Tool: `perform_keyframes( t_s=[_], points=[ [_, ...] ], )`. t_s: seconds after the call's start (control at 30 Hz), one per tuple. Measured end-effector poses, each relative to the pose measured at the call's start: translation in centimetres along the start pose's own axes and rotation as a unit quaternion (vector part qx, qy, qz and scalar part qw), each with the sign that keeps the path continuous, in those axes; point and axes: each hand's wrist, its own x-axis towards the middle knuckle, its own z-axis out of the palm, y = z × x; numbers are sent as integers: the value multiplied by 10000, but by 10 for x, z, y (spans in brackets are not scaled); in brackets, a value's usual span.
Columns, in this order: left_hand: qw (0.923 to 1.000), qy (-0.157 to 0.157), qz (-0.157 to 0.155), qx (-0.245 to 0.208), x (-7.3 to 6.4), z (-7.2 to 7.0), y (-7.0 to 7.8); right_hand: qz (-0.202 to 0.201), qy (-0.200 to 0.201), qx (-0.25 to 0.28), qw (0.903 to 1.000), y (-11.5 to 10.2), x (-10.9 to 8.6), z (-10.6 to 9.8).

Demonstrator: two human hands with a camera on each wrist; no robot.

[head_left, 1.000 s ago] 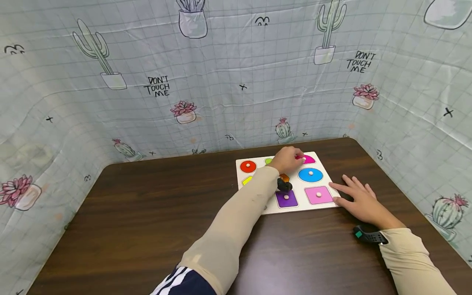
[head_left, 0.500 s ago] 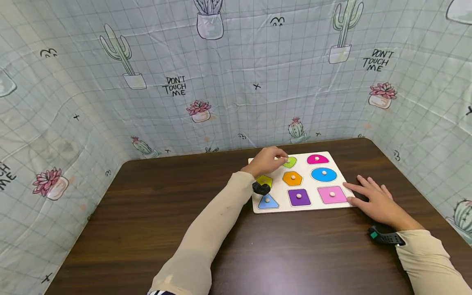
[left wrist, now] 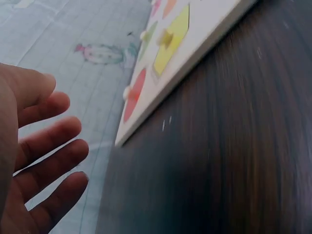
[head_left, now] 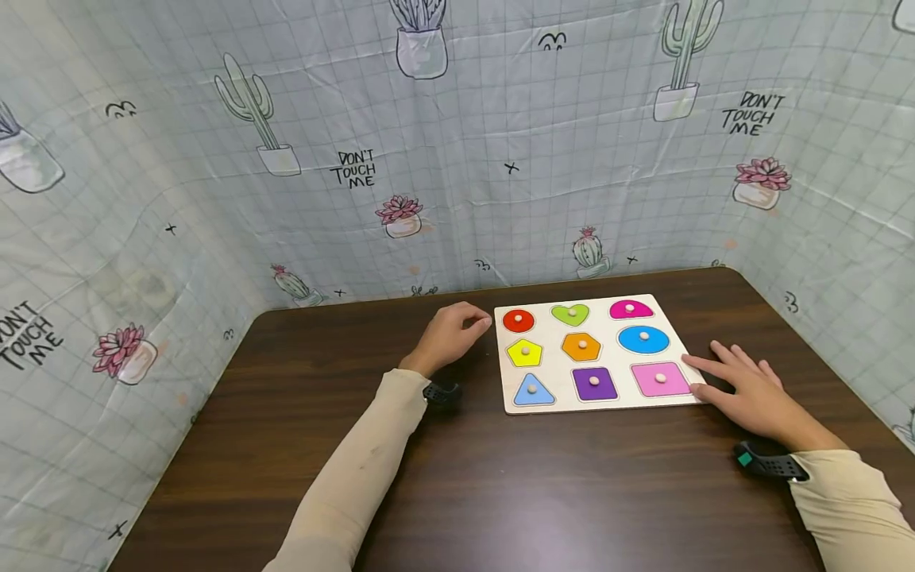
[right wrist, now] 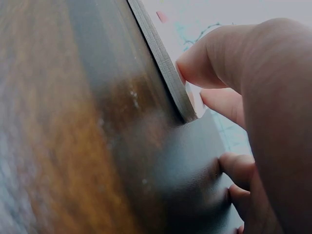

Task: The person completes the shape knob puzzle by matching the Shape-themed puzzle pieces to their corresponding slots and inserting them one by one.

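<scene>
A white puzzle board [head_left: 549, 367] lies flat on the dark wooden table, bearing several knobbed shapes. Its far row holds a red circle [head_left: 518, 321], a green heart [head_left: 570, 314] and a magenta half circle [head_left: 631, 308]. Nearer are a yellow pentagon [head_left: 525, 353], orange hexagon [head_left: 581, 346], blue oval [head_left: 643, 339], blue triangle [head_left: 534, 390], purple square [head_left: 595, 384] and pink rectangle [head_left: 661, 380]. Left of the board, my left hand [head_left: 449, 335] holds nothing, its fingers loosely bent. My right hand [head_left: 750, 392] rests at the board's right edge, thumb and forefinger touching it with fingers spread.
The dark wooden table [head_left: 300, 413] extends to the left and front of the board. A printed cactus cloth [head_left: 457, 127] hangs behind and on both sides. Dark bands circle both wrists, such as the right wristband [head_left: 772, 463].
My left hand has moved left from the magenta half circle, past the green heart, and off the board. The right hand stays at the board's edge. The head view has shifted slightly.
</scene>
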Motion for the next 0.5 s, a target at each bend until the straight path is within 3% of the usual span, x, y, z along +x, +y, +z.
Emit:
perform_keyframes(
  t_s=[0.13, 0.3, 0.5],
  points=[
    [9995, 124, -143, 251, -17, -12, -10, -65, -41, 26, 10000, -2, 5, 2],
    [9962, 150, -555, 650, -37, -26, -19, -96, -30, 53, 9999, -4, 8, 2],
    [9931, 48, -882, 775, -57, -42, -18, -44, 1, 48, 10000, 0, 5, 4]
  ],
)
